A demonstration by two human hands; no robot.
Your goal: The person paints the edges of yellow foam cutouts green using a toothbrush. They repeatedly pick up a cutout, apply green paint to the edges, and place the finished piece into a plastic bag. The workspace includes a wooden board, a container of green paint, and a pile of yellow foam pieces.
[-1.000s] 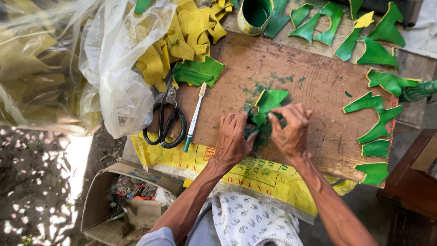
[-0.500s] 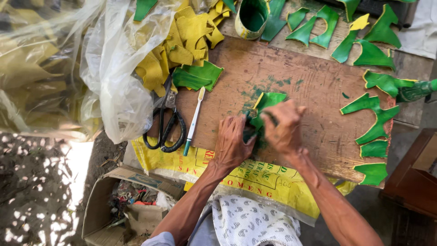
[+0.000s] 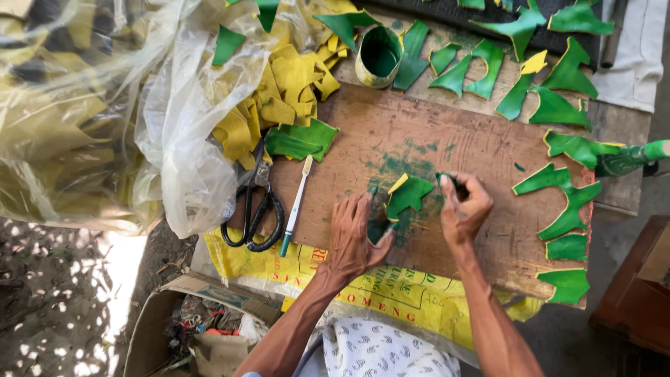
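On a brown wooden board (image 3: 481, 153) lies a green-painted, yellow-backed cut piece (image 3: 408, 195). My left hand (image 3: 354, 234) presses flat on the board and pins the piece's lower left edge. My right hand (image 3: 462, 208) is closed, fingertips pinching a small dark green-stained dauber at the piece's right edge. Green paint smears stain the board around the piece.
Black scissors (image 3: 252, 209) and a white toothbrush (image 3: 296, 206) lie at the board's left. Yellow cut pieces (image 3: 279, 105) spill from a clear plastic bag (image 3: 188, 139). A paint tin (image 3: 379, 56) stands behind. Several painted green pieces (image 3: 565, 199) lie right and behind. A cardboard box (image 3: 202, 328) sits below.
My hands have moved apart: the right hand drew back to the piece's right edge, uncovering the green piece; the left hand spread flat on its lower left.
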